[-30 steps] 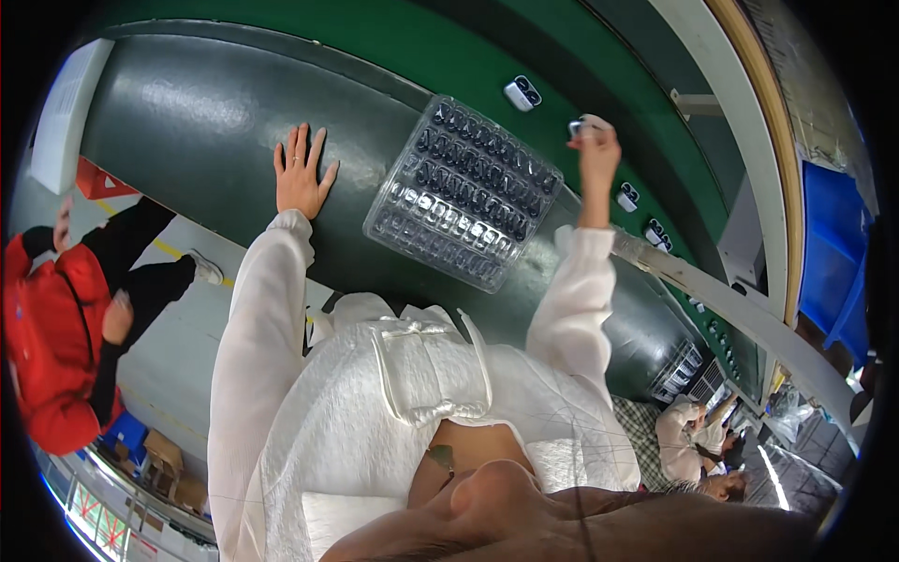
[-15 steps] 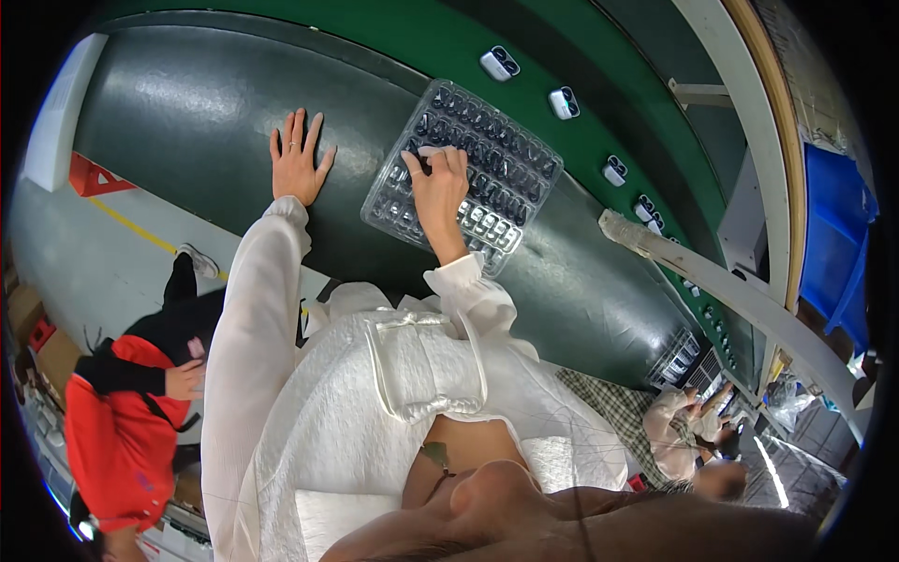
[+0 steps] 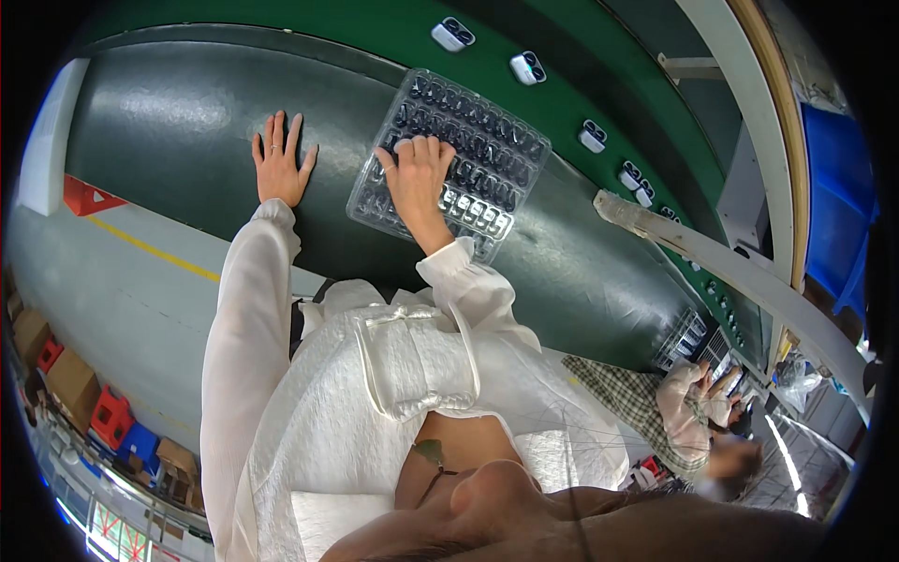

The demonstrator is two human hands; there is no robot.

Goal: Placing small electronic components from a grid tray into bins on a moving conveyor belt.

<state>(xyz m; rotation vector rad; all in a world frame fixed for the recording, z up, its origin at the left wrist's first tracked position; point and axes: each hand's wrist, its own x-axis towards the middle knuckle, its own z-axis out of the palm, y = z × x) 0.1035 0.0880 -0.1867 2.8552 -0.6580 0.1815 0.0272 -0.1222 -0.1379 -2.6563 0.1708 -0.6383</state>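
Observation:
My left hand [image 3: 281, 169] lies flat on the dark green tabletop [image 3: 197, 122], fingers spread and holding nothing. To its right is a clear plastic tray [image 3: 524, 150] with rows of moulded pockets. Small dark glossy pieces [image 3: 468, 103] fill many of these, and a few pockets near the tray's lower right look bright and whitish. My right hand [image 3: 419, 183] is over the left part of the tray with its fingers bent down, fingertips at the pockets. Whatever may be between thumb and fingers is hidden.
Beyond the table runs a green conveyor belt [image 3: 581, 84] carrying white earbud cases [image 3: 453, 35] with open tops. A pale curved bar [image 3: 712, 239] crosses at the right. Another tray [image 3: 681, 339] and a seated person [image 3: 688, 407] are farther right. Boxes [image 3: 75, 384] stand behind at left.
The earbud cases have moved left along the belt. My right hand's fingers have curled lower over the tray. The person in red at the left has gone out of view. My left hand stays flat.

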